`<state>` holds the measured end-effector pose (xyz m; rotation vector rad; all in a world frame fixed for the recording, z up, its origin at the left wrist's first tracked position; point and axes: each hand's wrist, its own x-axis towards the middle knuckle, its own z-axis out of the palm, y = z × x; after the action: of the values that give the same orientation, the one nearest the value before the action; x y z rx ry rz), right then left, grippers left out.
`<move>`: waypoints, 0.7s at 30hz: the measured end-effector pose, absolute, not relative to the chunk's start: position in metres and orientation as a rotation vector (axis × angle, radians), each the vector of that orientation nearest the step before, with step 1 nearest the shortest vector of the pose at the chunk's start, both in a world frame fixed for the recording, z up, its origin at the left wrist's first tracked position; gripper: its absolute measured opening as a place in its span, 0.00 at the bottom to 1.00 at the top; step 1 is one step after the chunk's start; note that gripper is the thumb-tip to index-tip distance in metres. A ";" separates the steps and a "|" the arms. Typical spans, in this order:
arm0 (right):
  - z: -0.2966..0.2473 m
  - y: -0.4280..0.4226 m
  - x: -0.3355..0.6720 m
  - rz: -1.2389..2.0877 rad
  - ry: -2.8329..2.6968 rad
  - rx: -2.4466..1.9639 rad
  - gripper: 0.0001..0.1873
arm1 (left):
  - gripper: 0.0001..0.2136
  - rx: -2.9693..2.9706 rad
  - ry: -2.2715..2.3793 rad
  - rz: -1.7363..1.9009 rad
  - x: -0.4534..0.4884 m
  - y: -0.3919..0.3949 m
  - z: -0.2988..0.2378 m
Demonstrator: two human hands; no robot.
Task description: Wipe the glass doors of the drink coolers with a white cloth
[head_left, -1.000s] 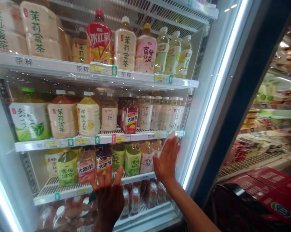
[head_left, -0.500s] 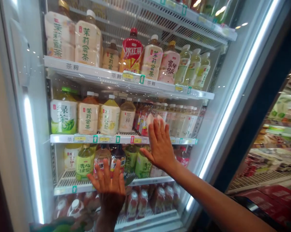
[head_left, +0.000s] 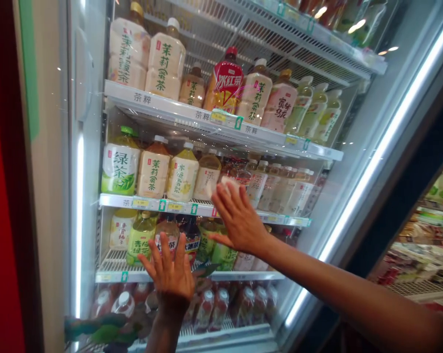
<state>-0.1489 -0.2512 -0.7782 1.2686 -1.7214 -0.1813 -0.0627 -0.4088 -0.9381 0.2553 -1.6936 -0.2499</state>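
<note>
My right hand (head_left: 239, 218) lies flat toward the glass door (head_left: 214, 135) of a drinks cooler, at the height of the middle shelf. A white cloth (head_left: 228, 182), perhaps a tissue, shows past its fingertips, pressed under the hand; most of it is hidden. Lower and to the left, my left hand (head_left: 173, 274) has its fingers spread, palm toward the glass, and holds nothing. Whether it touches the pane I cannot tell. Behind it stand a green tea bottle (head_left: 140, 240) and dark-labelled bottles (head_left: 189, 235).
Shelves of bottled tea fill the cooler, among them a red-labelled bottle (head_left: 226, 81) and a large green-capped bottle (head_left: 120, 164). A bright light strip (head_left: 376, 157) runs along the right side. Leaves (head_left: 111, 333) show at the bottom left. Packaged goods (head_left: 408, 260) lie at the right.
My right hand has slid left across the shelf rows with the white cloth, its fingers now tilted further left. The view has shifted, so the cooler appears further right. My left hand stays spread.
</note>
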 end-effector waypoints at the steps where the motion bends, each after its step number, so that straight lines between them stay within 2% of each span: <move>1: -0.791 -0.249 -0.148 -0.261 -1.739 1.390 0.54 | 0.38 0.255 -1.698 -0.256 -0.063 -0.409 -0.938; 4: -0.818 -0.238 -0.147 -0.565 -1.848 1.782 0.44 | 0.38 0.250 -1.714 -0.246 -0.062 -0.410 -0.939; 6: -0.805 -0.231 -0.149 -0.625 -1.931 1.814 0.40 | 0.39 0.254 -1.713 -0.218 -0.062 -0.410 -0.940; 10: -0.748 -0.229 -0.156 -0.288 -1.914 1.264 0.45 | 0.39 0.226 -1.700 -0.201 -0.063 -0.408 -0.941; 12: -0.750 -0.226 -0.160 -0.180 -1.819 1.090 0.49 | 0.38 0.217 -1.693 -0.210 -0.064 -0.406 -0.941; 17: -0.820 -0.201 -0.164 -0.448 -1.649 1.501 0.48 | 0.38 0.186 -1.690 -0.185 -0.064 -0.395 -0.937; 19: -0.819 -0.190 -0.167 -0.543 -1.602 1.576 0.46 | 0.38 0.148 -1.693 -0.169 -0.064 -0.388 -0.936; 21: -0.796 -0.182 -0.170 -0.506 -1.590 1.489 0.46 | 0.39 0.121 -1.690 -0.183 -0.065 -0.379 -0.937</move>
<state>-0.1704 -0.1816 -0.7956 1.4887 -1.5904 -0.5065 -0.0652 -0.3795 -0.9366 0.1209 -1.6904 -0.1830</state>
